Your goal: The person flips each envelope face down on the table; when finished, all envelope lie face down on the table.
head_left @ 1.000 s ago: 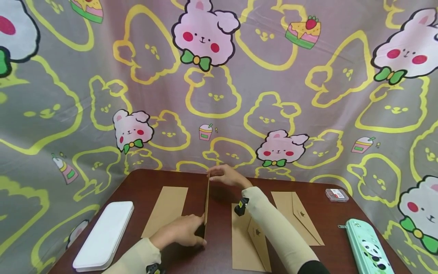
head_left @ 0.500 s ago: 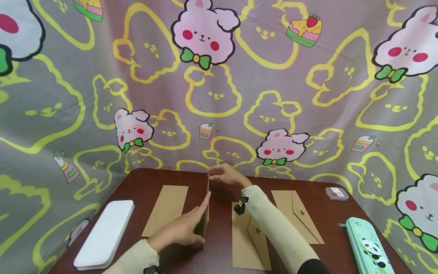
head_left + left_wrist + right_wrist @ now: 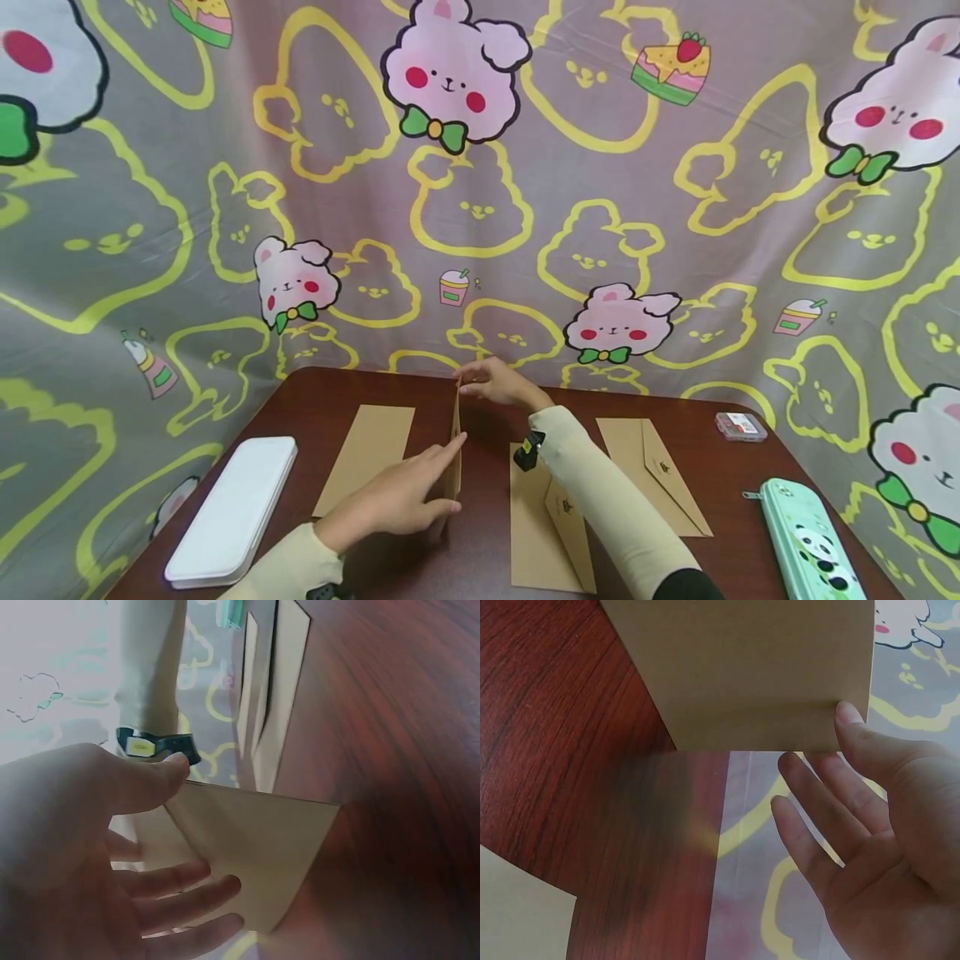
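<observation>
Grey cloth (image 3: 480, 183) with white rabbits and yellow outlines hangs behind a dark reddish-brown counter (image 3: 480, 558), on which several things lie. Near the middle, one brown envelope (image 3: 757, 675) stands upright, and from the head it is seen almost edge-on, its length running away from the person. Whether its lower edge touches the counter, I cannot tell with certainty.

At the far end, the right hand (image 3: 495, 383) holds this envelope by its border: the thumb lies on the face and the forefinger is partly hidden behind, while the other fingers are spread free. At the near end is the left hand (image 3: 408, 496), with its fingers rather straight and the thumb wide apart from them. These fingers are just beside the paper; if they press on it, I cannot tell.

To the left of the upright envelope lies a plain brown envelope (image 3: 367, 454), and farther left a white case (image 3: 232, 508). To the right, two flat envelopes show pointed flaps with a dark emblem: a nearer one (image 3: 528, 533) and a farther one (image 3: 630, 446), with the right sleeve (image 3: 600, 492) passing between them. At the right side are a mint case (image 3: 810, 542) bearing a panda and, behind it, a small clear box (image 3: 741, 427).
</observation>
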The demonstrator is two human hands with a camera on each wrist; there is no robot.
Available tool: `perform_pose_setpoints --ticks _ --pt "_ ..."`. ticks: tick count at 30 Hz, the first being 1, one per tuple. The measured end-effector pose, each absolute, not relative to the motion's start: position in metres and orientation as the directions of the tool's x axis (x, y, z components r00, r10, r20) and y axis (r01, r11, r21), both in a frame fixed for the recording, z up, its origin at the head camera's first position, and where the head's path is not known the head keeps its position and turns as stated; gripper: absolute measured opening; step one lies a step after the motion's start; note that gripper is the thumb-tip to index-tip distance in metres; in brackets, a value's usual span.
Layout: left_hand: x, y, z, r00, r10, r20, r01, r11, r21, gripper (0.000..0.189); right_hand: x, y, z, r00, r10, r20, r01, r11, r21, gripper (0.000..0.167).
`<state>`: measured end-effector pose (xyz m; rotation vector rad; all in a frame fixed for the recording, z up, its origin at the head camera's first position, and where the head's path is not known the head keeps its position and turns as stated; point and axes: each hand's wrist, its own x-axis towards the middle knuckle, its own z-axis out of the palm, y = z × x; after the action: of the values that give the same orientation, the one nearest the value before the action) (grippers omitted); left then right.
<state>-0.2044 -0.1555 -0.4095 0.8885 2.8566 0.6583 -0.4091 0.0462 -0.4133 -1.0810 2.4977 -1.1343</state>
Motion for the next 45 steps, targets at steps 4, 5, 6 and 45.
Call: perform_pose_setpoints --ticks 4,5,6,45 --pt "-0.2 -0.155 -0.404 -0.823 0.558 0.103 0.554 0.751 0.358 0.072 -0.408 0.047 -0.414 -0.706 -0.698 0.117 -0.552 0.439 -0.709 0.033" --pt "-0.199 -0.155 -0.403 -0.82 0.561 0.115 0.563 0.752 0.343 0.069 -0.407 0.047 -0.414 -0.705 -0.7 0.116 -0.551 0.437 -0.711 0.033" --pt "-0.199 -0.155 -0.402 -0.816 0.564 0.126 0.571 0.752 0.329 0.066 -0.407 0.047 -0.414 -0.705 -0.7 0.113 -0.548 0.436 -0.713 0.033" --pt "-0.2 -0.158 -0.396 -0.796 0.569 0.205 0.604 0.766 0.219 0.068 -0.411 0.034 -0.469 -0.789 -0.614 0.026 -0.52 0.645 -0.56 0.027"
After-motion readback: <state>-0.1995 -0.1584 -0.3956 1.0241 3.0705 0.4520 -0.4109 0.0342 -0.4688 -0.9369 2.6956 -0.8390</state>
